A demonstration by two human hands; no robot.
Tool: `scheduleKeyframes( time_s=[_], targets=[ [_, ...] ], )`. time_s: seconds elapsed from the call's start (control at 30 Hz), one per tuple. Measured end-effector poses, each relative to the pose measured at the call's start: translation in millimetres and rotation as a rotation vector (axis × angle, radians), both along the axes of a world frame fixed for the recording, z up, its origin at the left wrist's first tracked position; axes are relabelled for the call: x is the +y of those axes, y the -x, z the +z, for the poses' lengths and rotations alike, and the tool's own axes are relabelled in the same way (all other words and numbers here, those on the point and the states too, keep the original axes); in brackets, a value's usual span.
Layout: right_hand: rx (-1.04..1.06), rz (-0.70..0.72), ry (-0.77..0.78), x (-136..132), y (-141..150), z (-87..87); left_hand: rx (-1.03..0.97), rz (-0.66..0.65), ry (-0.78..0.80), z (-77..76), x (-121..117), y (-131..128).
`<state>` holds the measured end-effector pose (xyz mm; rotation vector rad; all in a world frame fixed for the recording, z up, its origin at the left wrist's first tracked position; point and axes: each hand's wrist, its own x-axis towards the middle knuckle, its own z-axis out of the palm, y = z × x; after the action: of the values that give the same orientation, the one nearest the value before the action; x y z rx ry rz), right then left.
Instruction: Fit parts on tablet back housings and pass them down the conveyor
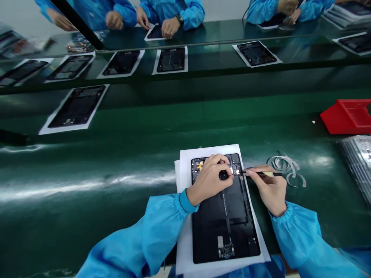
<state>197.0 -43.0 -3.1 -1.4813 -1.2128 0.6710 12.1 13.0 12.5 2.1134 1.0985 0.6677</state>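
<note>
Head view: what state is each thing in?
Near tablet: uncovered, insides showing
White sheets: flat beneath it
Left hand: curled over its top; grip unclear
Right hand: holding thin dark tool
Pale strips: curled, loose
Red bin: open-topped

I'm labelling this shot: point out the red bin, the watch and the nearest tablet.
Red bin [336, 117], head view, left side.
Watch [179, 18], head view, dial.
Nearest tablet [207, 233], head view, lower-left casing.

Glossy green bench [130, 154], matt blk tablet [211, 220] on smooth wht paper [184, 247], shiny red plastic bin [339, 117]
</note>
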Motion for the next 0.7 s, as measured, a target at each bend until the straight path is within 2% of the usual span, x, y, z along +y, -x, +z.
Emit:
scheduleKeyframes(
  time_s=[0.23,0.5,0.7],
  targets=[
    [0.016,0.016,-0.005,-0.5,0.3,-0.6,0.005,0.010,0.001,-1.6,-0.4,-1.7],
    [0.061,0.115,0.023,0.2,2.3,0.6,0.000,-0.004,0.019,-0.9,2.1,-2.3],
    [0.002,0.175,0.018,1.3,0.3,-0.9,0.034,-0.009,0.022,2.7,2.0,-2.6]
  ],
)
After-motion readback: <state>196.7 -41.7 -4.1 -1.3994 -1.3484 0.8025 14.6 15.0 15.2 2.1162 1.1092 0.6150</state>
